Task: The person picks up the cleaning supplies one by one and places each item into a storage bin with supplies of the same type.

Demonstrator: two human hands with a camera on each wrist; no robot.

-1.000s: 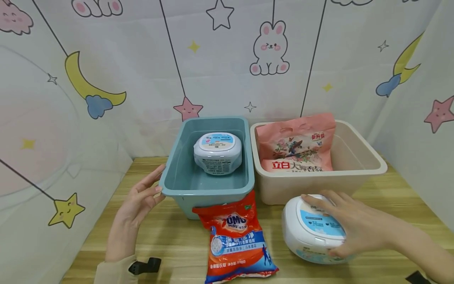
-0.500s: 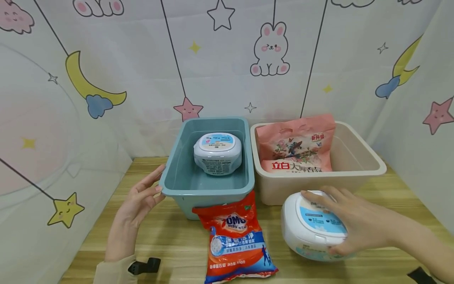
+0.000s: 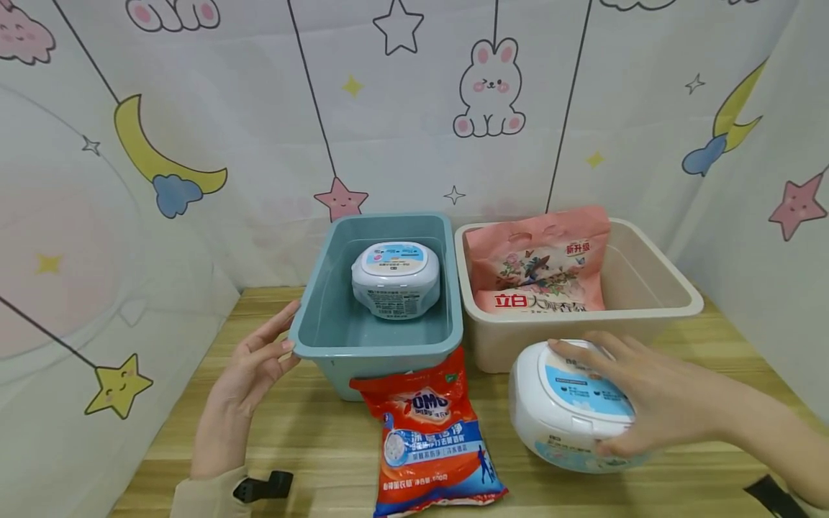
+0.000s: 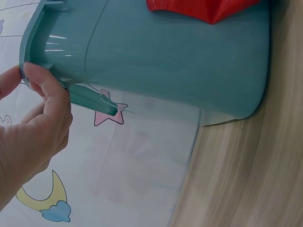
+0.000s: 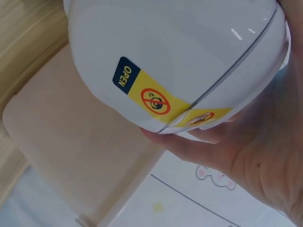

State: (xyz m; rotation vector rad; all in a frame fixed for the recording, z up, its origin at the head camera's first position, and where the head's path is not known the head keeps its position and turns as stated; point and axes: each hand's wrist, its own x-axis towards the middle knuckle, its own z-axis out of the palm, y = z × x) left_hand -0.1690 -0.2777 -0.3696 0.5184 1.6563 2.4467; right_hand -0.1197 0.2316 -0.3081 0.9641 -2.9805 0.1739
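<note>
My right hand (image 3: 654, 403) grips a white lidded laundry pod tub (image 3: 563, 417) from above, fingers over its far side and thumb on the near side. The tub is tilted, in front of the cream bin (image 3: 570, 338). The right wrist view shows its yellow OPEN sticker (image 5: 149, 94). My left hand (image 3: 249, 374) pinches the left rim of the teal bin (image 3: 376, 352), thumb and finger on the lip in the left wrist view. A similar white tub (image 3: 395, 280) sits inside the teal bin. A red OMO detergent bag (image 3: 427, 439) leans against that bin's front.
A pink laundry powder bag (image 3: 537, 259) stands in the left part of the cream bin. Both bins stand side by side on a wood-grain table (image 3: 311, 446). A patterned white curtain (image 3: 272, 144) hangs behind and on both sides.
My right hand has raised the tub slightly and shifted it a little left, tipping its top more toward the camera. The left hand stays on the teal bin's rim.
</note>
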